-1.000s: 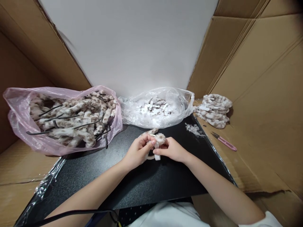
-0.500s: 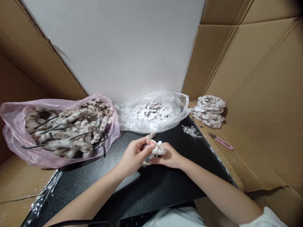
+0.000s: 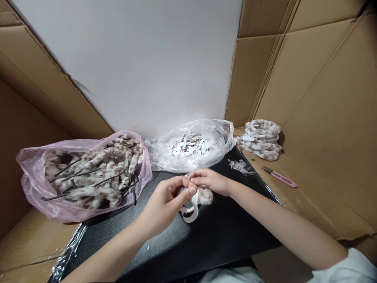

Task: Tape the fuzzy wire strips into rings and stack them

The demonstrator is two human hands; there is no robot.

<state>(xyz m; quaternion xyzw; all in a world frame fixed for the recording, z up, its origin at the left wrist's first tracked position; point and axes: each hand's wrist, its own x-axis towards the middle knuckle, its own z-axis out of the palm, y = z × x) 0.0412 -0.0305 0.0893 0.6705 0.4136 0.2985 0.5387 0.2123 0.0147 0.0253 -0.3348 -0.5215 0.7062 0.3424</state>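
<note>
My left hand [image 3: 165, 202] pinches a fuzzy brown-and-white headband [image 3: 203, 195] with a white paper tag [image 3: 191, 210] looped around it, just above the black table [image 3: 206, 239]. My right hand [image 3: 210, 181] rests over the top of the same fuzzy piece, fingers touching it beside my left thumb. The tag hangs below my left fingertips. Most of the headband is hidden behind both hands.
A pink plastic bag [image 3: 32, 177] of fuzzy headbands with black ends sits at the left. A clear bag [image 3: 219, 137] of white tags lies behind my hands. A stack of finished fuzzy headbands [image 3: 262, 139] and pink thread snips [image 3: 279, 177] lie on cardboard at the right. Fluff scraps [image 3: 240, 166] lie nearby.
My right hand has risen from beside the tag to lie over the fuzzy piece. The white tag now hangs lower as a loop. The camera has shifted and tilted up a little.
</note>
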